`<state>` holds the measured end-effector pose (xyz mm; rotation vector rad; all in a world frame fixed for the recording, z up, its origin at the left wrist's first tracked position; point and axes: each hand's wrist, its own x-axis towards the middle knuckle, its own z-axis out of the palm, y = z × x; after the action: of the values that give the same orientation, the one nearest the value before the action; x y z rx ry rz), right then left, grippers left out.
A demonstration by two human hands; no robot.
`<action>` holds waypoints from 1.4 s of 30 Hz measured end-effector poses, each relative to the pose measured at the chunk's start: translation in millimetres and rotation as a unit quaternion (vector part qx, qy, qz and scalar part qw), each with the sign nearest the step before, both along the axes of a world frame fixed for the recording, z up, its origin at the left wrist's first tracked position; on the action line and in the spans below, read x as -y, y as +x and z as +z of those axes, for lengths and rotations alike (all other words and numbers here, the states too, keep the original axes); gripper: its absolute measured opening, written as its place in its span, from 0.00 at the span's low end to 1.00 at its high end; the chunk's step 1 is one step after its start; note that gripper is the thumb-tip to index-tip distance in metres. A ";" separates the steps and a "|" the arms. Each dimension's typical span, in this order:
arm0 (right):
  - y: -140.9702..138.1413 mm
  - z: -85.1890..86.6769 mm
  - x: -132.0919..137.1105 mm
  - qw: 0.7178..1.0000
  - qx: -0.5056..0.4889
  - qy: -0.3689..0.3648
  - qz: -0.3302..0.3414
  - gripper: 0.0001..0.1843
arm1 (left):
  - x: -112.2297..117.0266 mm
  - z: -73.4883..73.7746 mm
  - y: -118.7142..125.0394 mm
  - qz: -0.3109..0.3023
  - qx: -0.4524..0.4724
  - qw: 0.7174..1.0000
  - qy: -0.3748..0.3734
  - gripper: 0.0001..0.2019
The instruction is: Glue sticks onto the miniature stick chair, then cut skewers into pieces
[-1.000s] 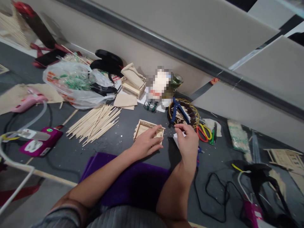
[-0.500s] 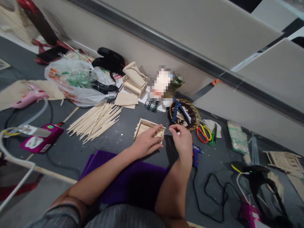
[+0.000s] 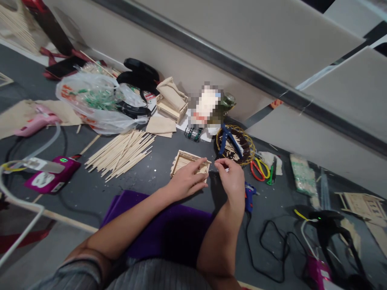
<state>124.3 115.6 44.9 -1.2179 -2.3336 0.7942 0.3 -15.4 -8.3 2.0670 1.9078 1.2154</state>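
A small tray-like box of pale wooden sticks [image 3: 181, 160] sits on the dark table in front of me. My left hand [image 3: 189, 179] lies over its near right part, fingers reaching across to the right end and holding it. The hand hides much of the tray. Just right of the tray, my right hand [image 3: 231, 175] is closed in a pinch, thumb against forefinger. Whatever lies between those fingertips is too small to make out. A blue glue gun [image 3: 249, 196] rests beside my right wrist.
Loose sticks [image 3: 121, 155] lie left of the tray. A round basket [image 3: 249, 145] with blue-handled pliers [image 3: 224, 141] stands behind my right hand, near scissors [image 3: 260, 169]. A plastic bag [image 3: 102, 121] is at the back left. Purple cloth [image 3: 127, 201] lies under my forearms; a black cord [image 3: 272, 225] loops at right.
Both hands keep almost the same pose at the tray. The view has shifted very slightly.
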 end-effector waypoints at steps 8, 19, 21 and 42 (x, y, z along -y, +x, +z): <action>0.4 3.4 1.8 1.000 0.000 -0.011 0.000 0.14 | -0.6 0.3 -0.3 -0.006 0.003 1.000 0.000 0.14; 0.4 5.6 4.1 1.000 -0.016 -0.013 -0.013 0.13 | -0.2 1.8 -0.1 -0.002 0.001 1.000 -0.006 0.13; 0.9 6.1 5.9 1.000 -0.021 -0.007 -0.015 0.14 | -0.3 1.4 -0.2 -0.001 0.004 1.000 -0.009 0.13; 13.9 -45.8 50.8 0.967 -0.173 0.183 -0.027 0.16 | -0.3 1.3 -0.1 -0.007 0.003 1.000 -0.011 0.14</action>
<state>138.2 64.8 -0.9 -0.8984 -2.0342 0.4814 0.2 -15.1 -6.9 2.0597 1.8924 1.1902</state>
